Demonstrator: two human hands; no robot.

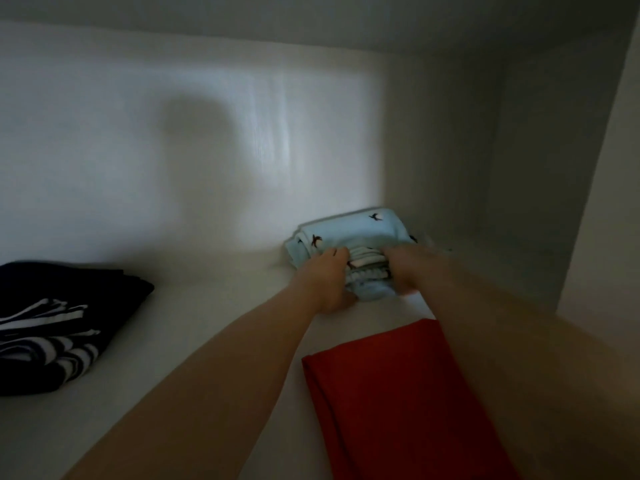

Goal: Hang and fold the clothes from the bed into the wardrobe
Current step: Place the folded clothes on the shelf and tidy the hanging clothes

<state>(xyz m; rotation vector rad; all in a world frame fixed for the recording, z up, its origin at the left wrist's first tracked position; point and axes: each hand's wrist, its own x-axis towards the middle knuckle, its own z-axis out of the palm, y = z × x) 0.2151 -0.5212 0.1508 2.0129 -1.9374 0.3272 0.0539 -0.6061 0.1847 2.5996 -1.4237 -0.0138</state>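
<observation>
A folded light-blue garment (pixel 356 233) printed with small dark birds sits deep on the white wardrobe shelf (pixel 214 306), close to the back wall. Both my arms reach in to it. My left hand (pixel 329 278) grips its front left edge, fingers curled onto the folded layers. My right hand (pixel 401 268) grips the front right edge, with the thumb side low near the shelf. A folded red garment (pixel 391 393) lies on the shelf in front, partly under my right forearm.
A folded dark navy garment (pixel 76 282) and a navy-and-white striped one (pixel 45 344) are stacked at the shelf's left. The wardrobe's right side wall (pixel 540 168) stands close to the blue garment. The back panel (pixel 173 150) is bare and dim.
</observation>
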